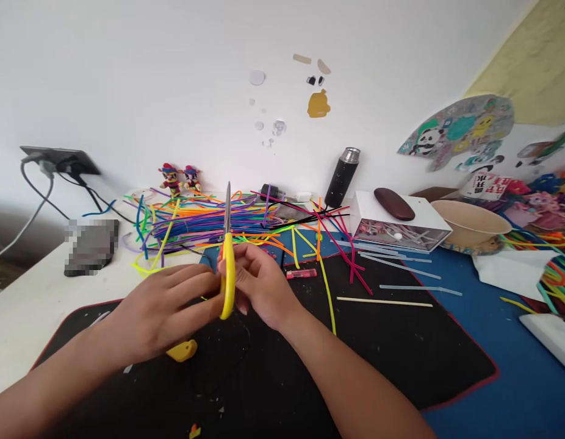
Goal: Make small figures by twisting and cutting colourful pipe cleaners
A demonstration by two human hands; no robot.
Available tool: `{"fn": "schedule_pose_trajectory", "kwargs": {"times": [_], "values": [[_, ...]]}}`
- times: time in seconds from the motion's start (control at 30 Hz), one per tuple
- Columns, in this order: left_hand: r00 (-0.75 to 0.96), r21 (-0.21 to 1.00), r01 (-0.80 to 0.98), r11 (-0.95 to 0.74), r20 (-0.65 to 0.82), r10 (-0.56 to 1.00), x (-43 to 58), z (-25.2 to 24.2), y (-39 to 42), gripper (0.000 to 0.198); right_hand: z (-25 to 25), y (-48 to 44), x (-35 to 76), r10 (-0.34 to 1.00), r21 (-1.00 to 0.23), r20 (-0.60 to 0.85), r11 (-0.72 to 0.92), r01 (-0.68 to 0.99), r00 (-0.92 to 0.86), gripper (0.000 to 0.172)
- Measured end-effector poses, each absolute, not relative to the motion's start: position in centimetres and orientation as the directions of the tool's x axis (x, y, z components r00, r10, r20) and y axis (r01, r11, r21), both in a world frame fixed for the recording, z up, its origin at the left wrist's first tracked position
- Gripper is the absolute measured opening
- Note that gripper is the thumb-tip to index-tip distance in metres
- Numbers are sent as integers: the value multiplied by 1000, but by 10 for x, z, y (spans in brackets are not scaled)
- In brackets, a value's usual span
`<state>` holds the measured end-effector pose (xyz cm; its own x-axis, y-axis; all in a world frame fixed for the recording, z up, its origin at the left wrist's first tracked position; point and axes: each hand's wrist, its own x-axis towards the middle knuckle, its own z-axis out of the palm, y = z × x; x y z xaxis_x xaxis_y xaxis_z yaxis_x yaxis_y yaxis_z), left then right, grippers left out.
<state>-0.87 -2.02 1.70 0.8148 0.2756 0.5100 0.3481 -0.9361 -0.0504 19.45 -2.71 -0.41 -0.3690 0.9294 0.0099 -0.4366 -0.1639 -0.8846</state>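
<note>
A pair of scissors [229,268] with yellow handles stands upright above the black mat, blades pointing up and looking closed. My right hand [264,283] is closed around the handles from the right, its fingers bent behind them. From the left, my left hand [166,308] reaches in, its fingers bent together with their tips against or just behind the yellow handle. Whatever those left fingertips pinch is hidden; a small bit of red shows there. Below the left hand lies a small yellow object [182,350] on the mat, partly covered by the hand.
Behind my hands spreads a pile of coloured pipe cleaners [200,222]. A pink utility knife [301,274], a thin wooden stick [384,302] and translucent glue sticks [401,262] lie rightward. Farther back are a black flask [341,178], a white box [401,228] and a beige bowl [472,219].
</note>
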Motion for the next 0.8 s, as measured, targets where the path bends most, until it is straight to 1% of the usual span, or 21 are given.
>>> {"fn": "schedule_pose_trajectory", "kwargs": {"times": [0.13, 0.23, 0.3, 0.37, 0.4, 0.47, 0.53, 0.57, 0.6, 0.63, 0.67, 0.7, 0.73, 0.77, 0.8], "values": [[867, -187, 287, -940, 468, 172, -3, 22, -22, 22, -4, -29, 190, 921, -878, -74, -242, -413, -382, 57], [890, -252, 267, -930, 434, 138, 5, 22, -23, 24, 0, -30, 190, 947, -886, -86, -216, -411, -311, 54], [891, -264, 277, -924, 432, 144, 8, 21, -23, 26, 3, -30, 193, 967, -913, -43, -139, -383, -250, 50], [877, -242, 296, -924, 452, 163, 6, 20, -23, 31, 4, -29, 197, 977, -939, 1, -72, -337, -212, 45], [863, -227, 310, -923, 475, 173, 4, 21, -23, 32, 3, -28, 200, 977, -943, 11, -62, -327, -215, 43], [798, -193, 368, -910, 568, 202, -3, 24, -21, 36, 3, -25, 207, 986, -933, 46, -14, -360, -157, 39], [639, -99, 493, -864, 715, 283, -13, 30, -17, 38, 4, -21, 214, 996, -901, 69, 36, -433, -61, 37], [507, -2, 560, -829, 792, 340, -19, 33, -15, 37, 5, -18, 218, 998, -881, 66, 50, -471, -18, 37], [333, 140, 608, -782, 849, 411, -25, 35, -12, 33, 7, -15, 223, 998, -861, 66, 64, -505, 13, 37], [143, 302, 613, -730, 867, 478, -31, 37, -9, 28, 9, -13, 226, 997, -845, 61, 71, -531, 37, 38], [-32, 461, 574, -677, 839, 544, -36, 38, -7, 23, 11, -10, 229, 996, -826, 58, 84, -557, 65, 38], [-157, 588, 511, -627, 781, 604, -40, 39, -6, 19, 13, -9, 232, 995, -809, 53, 95, -581, 89, 38], [-219, 673, 456, -583, 719, 659, -42, 38, -6, 16, 13, -8, 233, 994, -798, 53, 100, -594, 97, 38], [-217, 722, 429, -543, 666, 714, -42, 37, -8, 15, 14, -7, 233, 995, -795, 50, 95, -599, 91, 38], [-162, 736, 439, -515, 629, 761, -40, 35, -12, 13, 13, -8, 232, 996, -803, 49, 84, -590, 75, 39]]}}
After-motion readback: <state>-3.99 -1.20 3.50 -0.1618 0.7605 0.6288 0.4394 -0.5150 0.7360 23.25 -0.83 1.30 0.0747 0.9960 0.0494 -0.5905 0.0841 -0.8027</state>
